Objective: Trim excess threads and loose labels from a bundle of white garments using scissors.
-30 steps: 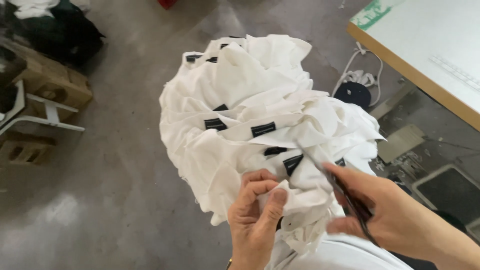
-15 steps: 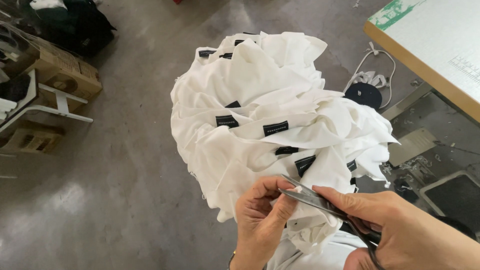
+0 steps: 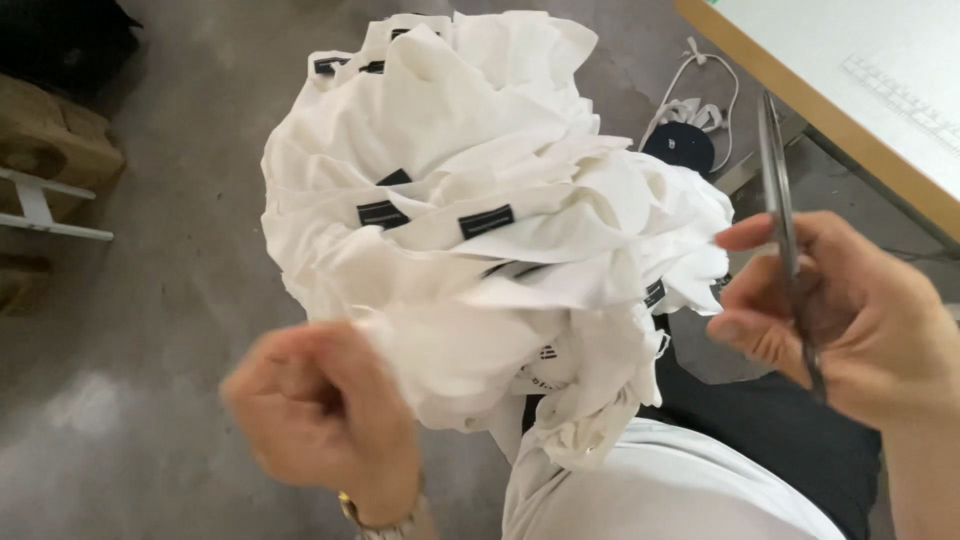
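Scissors point(image 3: 785, 240) now lifted clear at right frame in right hand point(image 3: 850, 320), left hand point(image 3: 320, 420) fisted on white fabric bundle point(image 3: 470, 230)—snip looks done.

Counted in the head view: two hands, the left hand point(image 3: 320, 420) and the right hand point(image 3: 840, 315). One pair of scissors point(image 3: 785, 235), blades together, in the right hand. One bundle of white cloth pieces point(image 3: 470, 230); layers too bunched to number. Small black labels point(image 3: 486, 221) on the cloth: at least six were visible, three plain near the middle, two at the top edge, one low on the right; others partly hidden. One wristwatch point(image 3: 385, 522). One table point(image 3: 800, 95). One white cord point(image 3: 700, 95) on the floor.
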